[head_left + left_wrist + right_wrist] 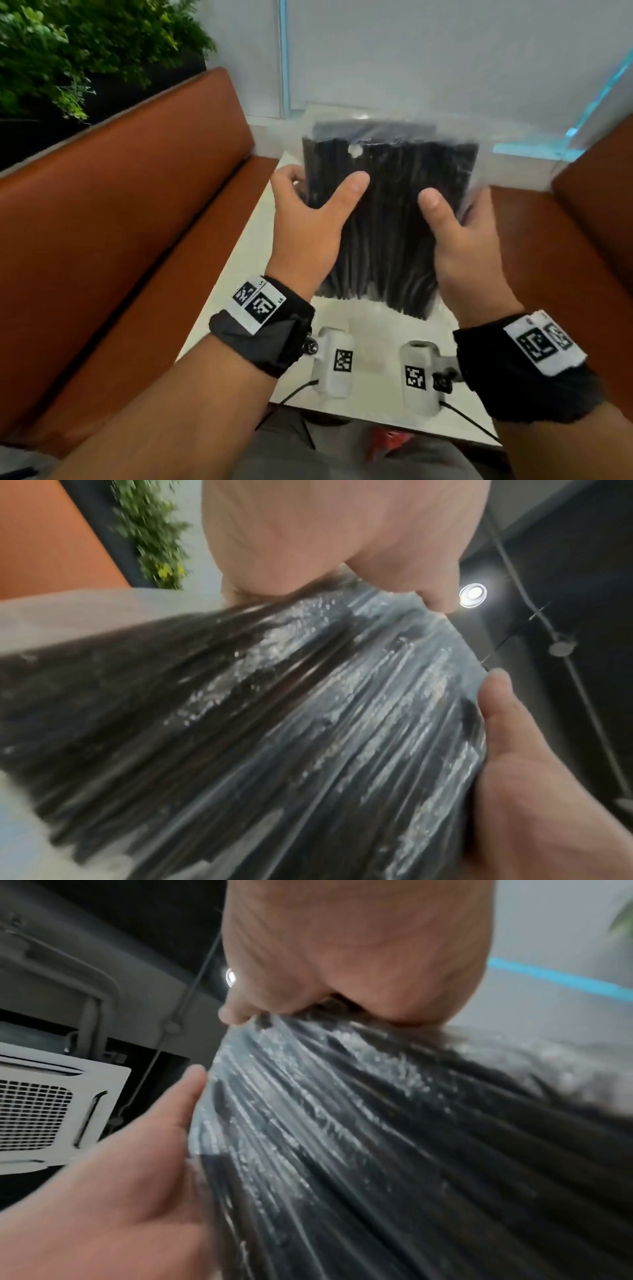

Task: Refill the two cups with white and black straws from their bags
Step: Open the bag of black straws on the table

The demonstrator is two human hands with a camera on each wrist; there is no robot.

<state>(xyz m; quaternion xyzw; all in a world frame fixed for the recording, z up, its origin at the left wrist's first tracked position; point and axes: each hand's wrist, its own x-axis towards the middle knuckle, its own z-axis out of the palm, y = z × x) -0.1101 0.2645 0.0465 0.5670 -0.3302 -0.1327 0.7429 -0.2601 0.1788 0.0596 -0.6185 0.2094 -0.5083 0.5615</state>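
A clear plastic bag of black straws (383, 219) is held up in the air over the white table (246, 274), its top end pointing away from me. My left hand (308, 219) grips the bag's left side, thumb on the front and fingers behind. My right hand (459, 229) grips the right side the same way. Both wrist views are filled by the bag of black straws (274, 737) (377, 1150), pressed between thumb and palm. The cups and the white straws are not in view.
Orange-brown bench seats (113, 219) flank the table on the left and on the right (582, 240). A white wall with a glass panel (411, 61) stands behind the table. Green plants (68, 51) fill the far left corner.
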